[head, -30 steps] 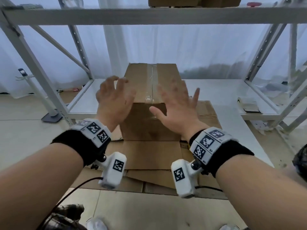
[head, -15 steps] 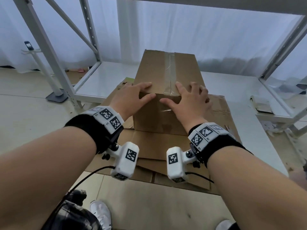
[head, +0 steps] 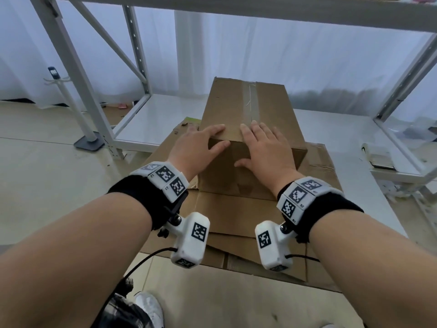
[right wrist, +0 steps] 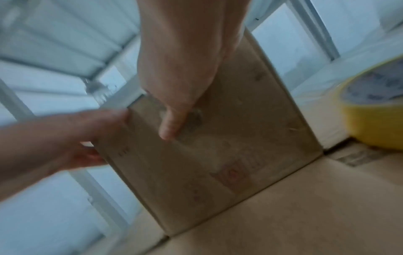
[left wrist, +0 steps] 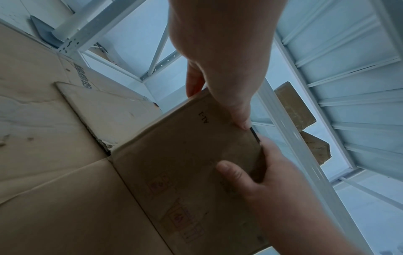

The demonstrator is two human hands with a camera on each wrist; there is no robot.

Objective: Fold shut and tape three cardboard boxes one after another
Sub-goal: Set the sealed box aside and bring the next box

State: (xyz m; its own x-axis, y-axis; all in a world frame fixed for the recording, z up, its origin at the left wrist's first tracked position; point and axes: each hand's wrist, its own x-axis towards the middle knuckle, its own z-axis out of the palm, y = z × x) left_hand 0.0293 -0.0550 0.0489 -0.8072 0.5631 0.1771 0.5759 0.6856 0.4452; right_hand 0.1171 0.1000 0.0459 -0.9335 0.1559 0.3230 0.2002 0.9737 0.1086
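Note:
A brown cardboard box (head: 250,110) stands folded shut on flattened cardboard, with a clear tape strip (head: 252,102) running along its top seam. My left hand (head: 196,145) lies at the near left top corner, fingers straight on the lid and thumb on the front face. My right hand (head: 267,150) lies over the near top edge beside the tape, fingers flat on top. Its thumb presses the front face (right wrist: 167,127) where shiny tape ends. The left wrist view shows both thumbs on the front of the box (left wrist: 185,155). A yellow tape roll (right wrist: 375,117) sits right of the box.
Flattened cardboard sheets (head: 236,218) cover the low platform in front of me. A grey metal rack (head: 75,74) frames the area, with its white lower shelf (head: 165,114) behind the box. A pole stand (head: 88,140) is on the floor at left. Another box (left wrist: 292,105) sits overhead.
A second ago both hands hovered spread in front of the box. They came down onto its near top edge. The left hand has since slid to the left corner.

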